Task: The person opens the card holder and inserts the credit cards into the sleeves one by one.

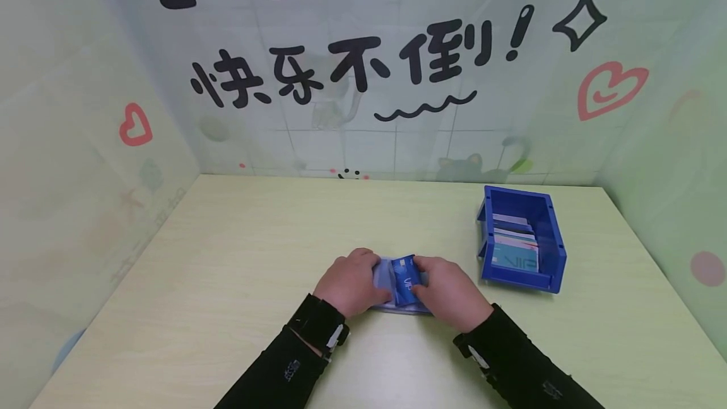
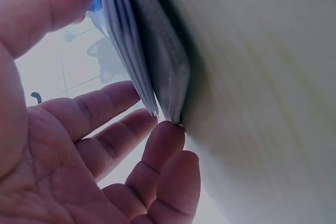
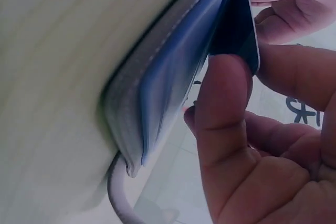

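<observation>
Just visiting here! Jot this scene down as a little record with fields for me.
Left hand: holds the card holder
Right hand: pinches a blue card
Blue card: at the card holder, between the hands
Blue bin: on the table, beyond the right hand, with several cards inside

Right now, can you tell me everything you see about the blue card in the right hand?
The blue card is a thin, flat rectangle that looks like plastic, with white lettering on its face. The right hand pinches it at one side, covering part of it. It is over the open card holder; I can't tell whether it's inside a pocket.
</observation>
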The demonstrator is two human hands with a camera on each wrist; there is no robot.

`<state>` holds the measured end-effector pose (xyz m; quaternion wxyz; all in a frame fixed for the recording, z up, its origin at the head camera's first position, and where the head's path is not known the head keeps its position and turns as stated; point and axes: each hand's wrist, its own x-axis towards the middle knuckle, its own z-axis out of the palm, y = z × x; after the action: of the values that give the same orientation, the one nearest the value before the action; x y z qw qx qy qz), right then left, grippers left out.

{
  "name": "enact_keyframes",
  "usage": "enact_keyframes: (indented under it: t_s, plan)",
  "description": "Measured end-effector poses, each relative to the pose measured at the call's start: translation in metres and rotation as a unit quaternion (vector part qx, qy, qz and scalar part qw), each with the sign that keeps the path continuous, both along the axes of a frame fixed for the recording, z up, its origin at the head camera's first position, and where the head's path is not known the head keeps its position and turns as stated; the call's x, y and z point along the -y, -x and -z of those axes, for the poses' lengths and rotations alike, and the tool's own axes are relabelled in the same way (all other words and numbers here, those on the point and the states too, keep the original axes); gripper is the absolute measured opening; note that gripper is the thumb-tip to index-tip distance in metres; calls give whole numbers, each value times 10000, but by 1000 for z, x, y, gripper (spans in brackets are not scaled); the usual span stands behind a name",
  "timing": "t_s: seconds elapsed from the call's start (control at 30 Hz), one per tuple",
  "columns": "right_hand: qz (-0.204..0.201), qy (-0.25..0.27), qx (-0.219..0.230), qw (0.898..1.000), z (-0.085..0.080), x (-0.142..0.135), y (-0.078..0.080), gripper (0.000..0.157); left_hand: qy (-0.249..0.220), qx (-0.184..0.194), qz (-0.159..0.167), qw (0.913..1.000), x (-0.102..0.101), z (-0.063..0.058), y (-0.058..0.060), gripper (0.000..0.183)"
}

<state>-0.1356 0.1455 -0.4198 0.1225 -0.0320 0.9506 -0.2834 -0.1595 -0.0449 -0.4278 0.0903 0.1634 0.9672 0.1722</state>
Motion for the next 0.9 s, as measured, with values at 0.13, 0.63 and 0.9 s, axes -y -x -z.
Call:
enact_keyframes:
  t_s: [0.13,0.63,0.9]
  plan:
    - [64,56,-27,10000,0,0,-1,52,-45,-7,8,10000,0,-1,0,67]
    - [-384,-139,-142,9991,0,6,-6,51,-209,111,-30,9997,1,-1,0,72]
    - [-462,-87,-290,9985,0,11,-9,52,-267,87,34,9996,2,-2,-1,72]
